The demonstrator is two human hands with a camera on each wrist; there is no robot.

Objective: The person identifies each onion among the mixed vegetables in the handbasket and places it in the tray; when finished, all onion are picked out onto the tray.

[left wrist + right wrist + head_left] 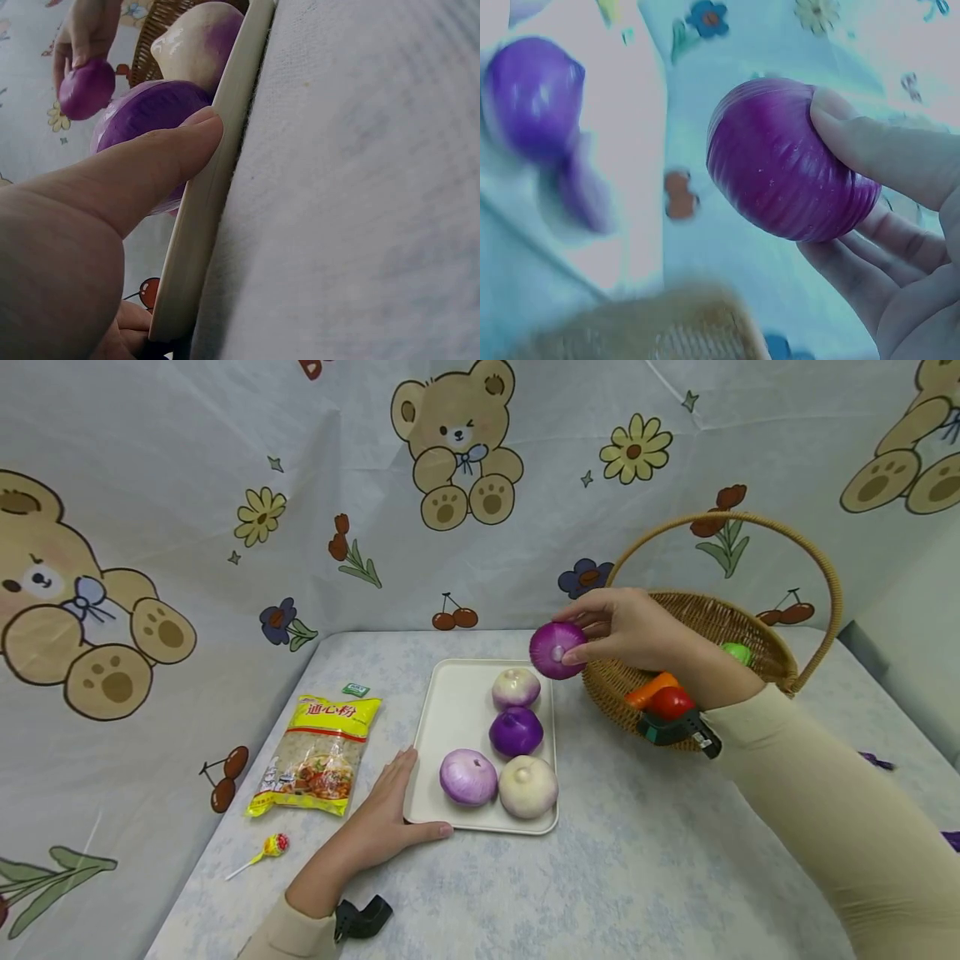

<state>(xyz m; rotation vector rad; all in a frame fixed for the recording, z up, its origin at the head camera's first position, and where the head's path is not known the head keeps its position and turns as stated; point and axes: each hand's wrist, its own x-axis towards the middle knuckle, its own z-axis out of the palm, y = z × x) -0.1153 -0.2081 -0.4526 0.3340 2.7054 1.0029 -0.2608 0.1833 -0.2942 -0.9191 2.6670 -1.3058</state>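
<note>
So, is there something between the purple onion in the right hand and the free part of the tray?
Nothing visible. The right hand holds the purple onion in the air above the tray's far right corner; four onions fill its right side, the left strip is bare.

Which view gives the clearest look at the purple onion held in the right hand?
The right wrist view: the purple onion fills the frame, ribbed skin sharp, with the right hand curled round it. The head view shows it small, held above the tray beside the basket. The left wrist view catches it small in the top left corner.
</note>
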